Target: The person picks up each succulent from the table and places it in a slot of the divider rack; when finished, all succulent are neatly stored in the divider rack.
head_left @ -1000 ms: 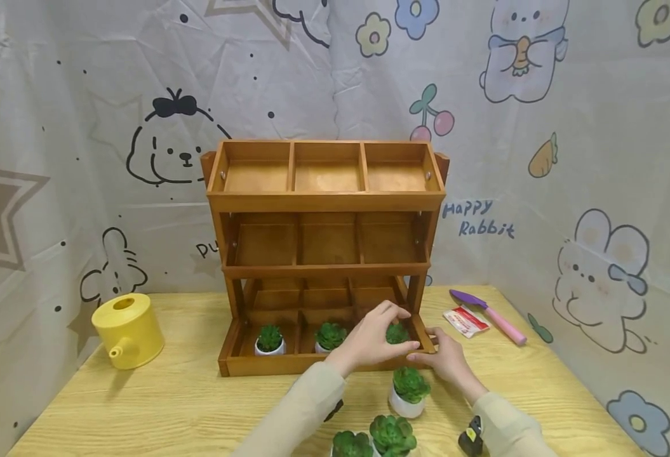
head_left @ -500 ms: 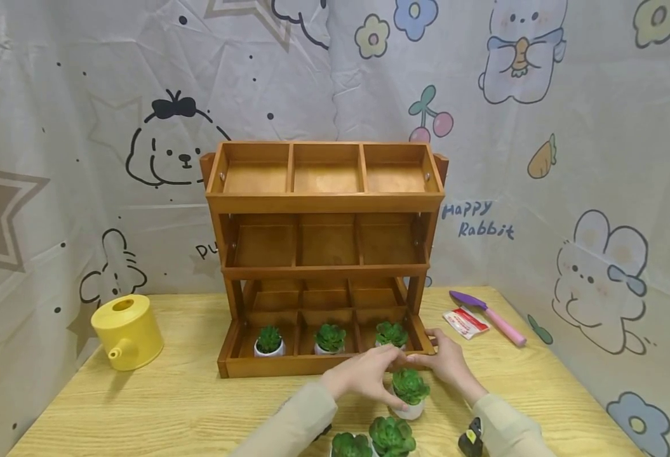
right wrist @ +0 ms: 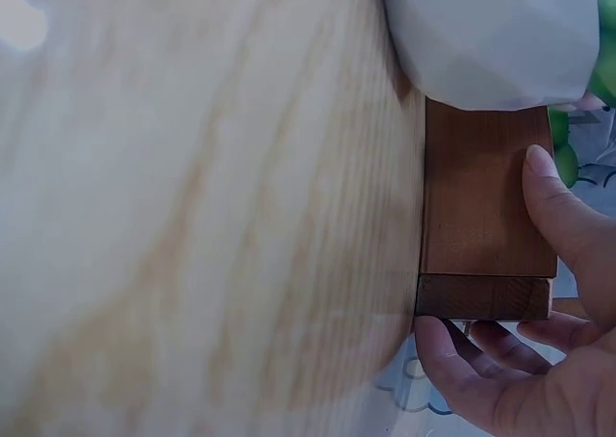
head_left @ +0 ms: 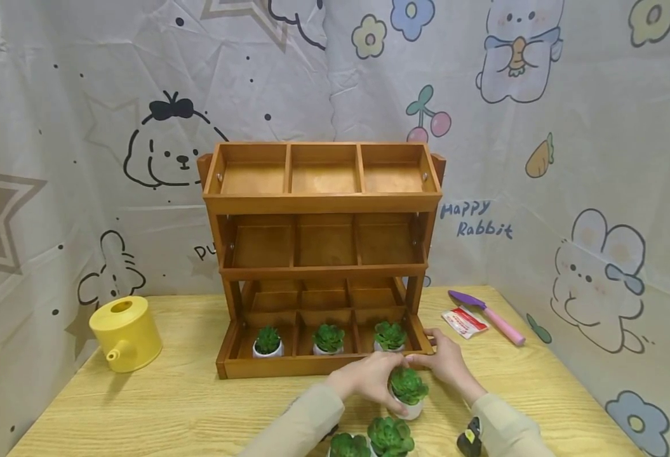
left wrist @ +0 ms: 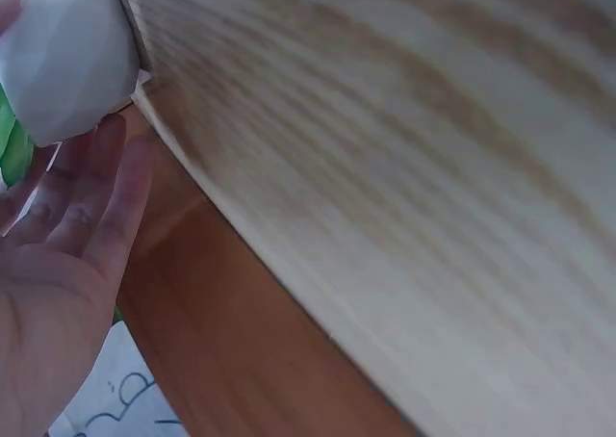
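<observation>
My left hand (head_left: pixel 370 379) has its thumb and fingers on either side of a white pot (left wrist: pixel 72 52) with a green artificial succulent (head_left: pixel 408 384), which stands on the table before the shelf. My right hand (head_left: pixel 450 362) grips the front right corner of the wooden plant shelf (head_left: pixel 323 204); in the right wrist view its thumb lies on the front board (right wrist: pixel 489 192) and its fingers are round the end. Potted succulents sit in the bottom tier's left (head_left: pixel 268 343), middle (head_left: pixel 328 339) and right (head_left: pixel 389 336) compartments.
Two more succulents (head_left: pixel 390 435) stand at the near edge. A yellow watering can (head_left: pixel 126 333) is at the left. Right of the shelf lie a red-and-white packet (head_left: pixel 465 322) and a purple trowel with a pink handle (head_left: pixel 488 315). A small black object (head_left: pixel 469 438) lies by the right sleeve.
My left hand has left the succulent in the bottom right compartment and come down toward me to the potted succulent in front of the shelf. My right hand stays on the shelf corner.
</observation>
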Demonstrator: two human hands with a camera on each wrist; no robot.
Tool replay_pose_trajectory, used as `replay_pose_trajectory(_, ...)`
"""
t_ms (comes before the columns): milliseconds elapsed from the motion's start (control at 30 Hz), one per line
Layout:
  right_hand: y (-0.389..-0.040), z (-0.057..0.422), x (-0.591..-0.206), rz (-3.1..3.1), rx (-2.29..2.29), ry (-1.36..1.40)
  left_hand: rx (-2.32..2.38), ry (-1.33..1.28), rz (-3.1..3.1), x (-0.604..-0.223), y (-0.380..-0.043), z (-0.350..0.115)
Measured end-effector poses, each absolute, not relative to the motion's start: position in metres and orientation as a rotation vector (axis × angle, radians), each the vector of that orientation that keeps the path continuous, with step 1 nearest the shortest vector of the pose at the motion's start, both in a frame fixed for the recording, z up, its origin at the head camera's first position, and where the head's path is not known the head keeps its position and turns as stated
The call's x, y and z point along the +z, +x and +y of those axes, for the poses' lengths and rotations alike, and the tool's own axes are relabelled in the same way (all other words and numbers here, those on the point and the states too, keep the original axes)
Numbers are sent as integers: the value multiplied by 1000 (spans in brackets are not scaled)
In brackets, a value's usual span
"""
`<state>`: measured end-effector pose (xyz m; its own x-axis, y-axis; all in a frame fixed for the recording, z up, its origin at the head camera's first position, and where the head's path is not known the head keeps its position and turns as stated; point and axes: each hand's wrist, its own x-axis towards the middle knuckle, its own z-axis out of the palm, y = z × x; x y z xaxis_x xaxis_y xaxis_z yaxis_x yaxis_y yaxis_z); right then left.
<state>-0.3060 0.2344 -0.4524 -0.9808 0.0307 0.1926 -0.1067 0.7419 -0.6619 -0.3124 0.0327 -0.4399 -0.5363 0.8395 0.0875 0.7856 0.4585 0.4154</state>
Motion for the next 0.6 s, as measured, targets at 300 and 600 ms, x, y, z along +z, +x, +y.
replay_pose_trajectory(300, -307, 236, -455, -2724, 1098, 48, 761, 1385, 2500, -450, -317, 35)
replay_pose_trajectory(600, -307, 236, -456, -2729, 1100, 42, 778, 1361, 2482, -450, -315, 35)
